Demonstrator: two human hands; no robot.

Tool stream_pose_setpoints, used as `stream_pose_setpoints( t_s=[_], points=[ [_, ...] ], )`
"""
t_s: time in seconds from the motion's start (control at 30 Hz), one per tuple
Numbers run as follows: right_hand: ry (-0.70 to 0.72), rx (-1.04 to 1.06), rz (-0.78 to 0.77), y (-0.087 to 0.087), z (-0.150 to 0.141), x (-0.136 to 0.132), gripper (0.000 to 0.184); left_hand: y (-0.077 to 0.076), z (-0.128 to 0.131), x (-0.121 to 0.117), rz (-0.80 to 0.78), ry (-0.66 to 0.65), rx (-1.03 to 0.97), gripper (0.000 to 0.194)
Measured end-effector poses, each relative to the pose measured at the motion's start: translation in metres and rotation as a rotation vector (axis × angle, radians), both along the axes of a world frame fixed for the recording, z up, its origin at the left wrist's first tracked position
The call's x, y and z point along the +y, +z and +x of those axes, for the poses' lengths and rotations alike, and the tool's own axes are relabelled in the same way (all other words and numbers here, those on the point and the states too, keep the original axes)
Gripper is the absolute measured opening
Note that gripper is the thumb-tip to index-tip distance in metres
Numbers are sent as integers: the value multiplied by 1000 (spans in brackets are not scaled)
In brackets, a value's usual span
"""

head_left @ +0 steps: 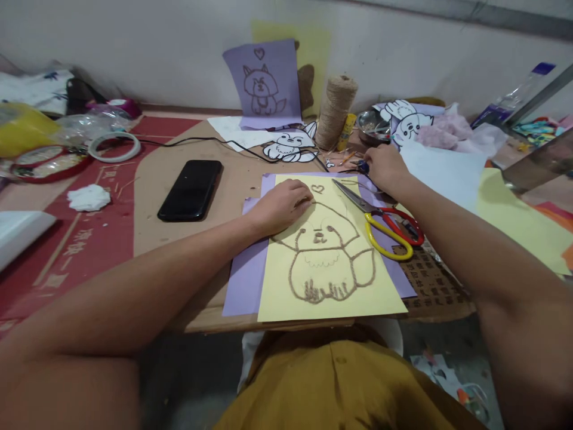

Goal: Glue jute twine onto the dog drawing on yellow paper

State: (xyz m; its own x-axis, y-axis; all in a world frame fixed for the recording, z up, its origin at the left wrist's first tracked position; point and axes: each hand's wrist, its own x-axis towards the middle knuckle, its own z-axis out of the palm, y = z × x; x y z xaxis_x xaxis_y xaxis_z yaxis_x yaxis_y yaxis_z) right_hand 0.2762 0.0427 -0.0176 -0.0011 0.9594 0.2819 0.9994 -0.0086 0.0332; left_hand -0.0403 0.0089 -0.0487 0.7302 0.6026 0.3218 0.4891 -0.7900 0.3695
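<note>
A yellow sheet point(277, 298) lies over purple paper point(244, 286), bearing a brown cord-like outline of a fox-like animal point(322, 248) and a small heart. My left hand point(286, 206) rests on the sheet's upper left, over the animal's ear, fingers curled in; anything in them is hidden. Beyond the sheet's top right corner, my right hand point(385, 167) reaches down with its fingers closed at a small dark blue object point(362, 167), whose kind I cannot make out. Scissors point(380, 218) with one red and one yellow handle lie partly spread across the sheet's right edge.
A black phone point(191, 190) lies left of the sheet. Behind stand a twine cone point(336, 113), a glue stick point(346, 132), a metal bowl point(373, 126) and a purple animal picture point(268, 89). Paper cutouts point(290, 146), a tape roll point(114, 147) and a black cable point(188, 141) lie around.
</note>
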Motion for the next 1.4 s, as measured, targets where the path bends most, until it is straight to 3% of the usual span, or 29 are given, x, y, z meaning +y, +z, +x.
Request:
stream_pose_setpoints(
  t_s=[0.13, 0.27, 0.37, 0.5, 0.6, 0.77, 0.93, 1.1, 1.2, 1.4],
  points=[
    [105, 84, 207, 11, -7, -31, 24, -1, 0, 0, -2, 14, -25, 34],
    [246, 234, 235, 31, -21, -61, 21, -1, -1, -1, 4, 27, -37, 34],
    [318, 314, 183, 35, -31, -74, 19, 0, 0, -1, 2, 32, -34, 33],
    [359, 300, 62, 26, -33, -93, 21, 0, 0, -2, -8, 27, -32, 32],
    [295, 222, -79, 16, -21, -119, 20, 0, -1, -1, 1, 12, -23, 35],
    [219, 85, -191, -1, 2, -159, 37, 0, -1, -2, 2, 5, -17, 36],
    [221, 129, -265, -7, 7, -160, 48, 0, -2, 0, -16, 53, -57, 32],
    [154, 138, -242, 0, 17, -154, 59, 5, -6, 18, -15, 256, -74, 30],
    [143, 189, -192, 4, 24, -161, 68, 8, -9, 34, -34, 375, 20, 40],
    [206, 379, 71, 18, 16, -163, 60, 7, -9, 59, -17, 490, 113, 42]
  ],
)
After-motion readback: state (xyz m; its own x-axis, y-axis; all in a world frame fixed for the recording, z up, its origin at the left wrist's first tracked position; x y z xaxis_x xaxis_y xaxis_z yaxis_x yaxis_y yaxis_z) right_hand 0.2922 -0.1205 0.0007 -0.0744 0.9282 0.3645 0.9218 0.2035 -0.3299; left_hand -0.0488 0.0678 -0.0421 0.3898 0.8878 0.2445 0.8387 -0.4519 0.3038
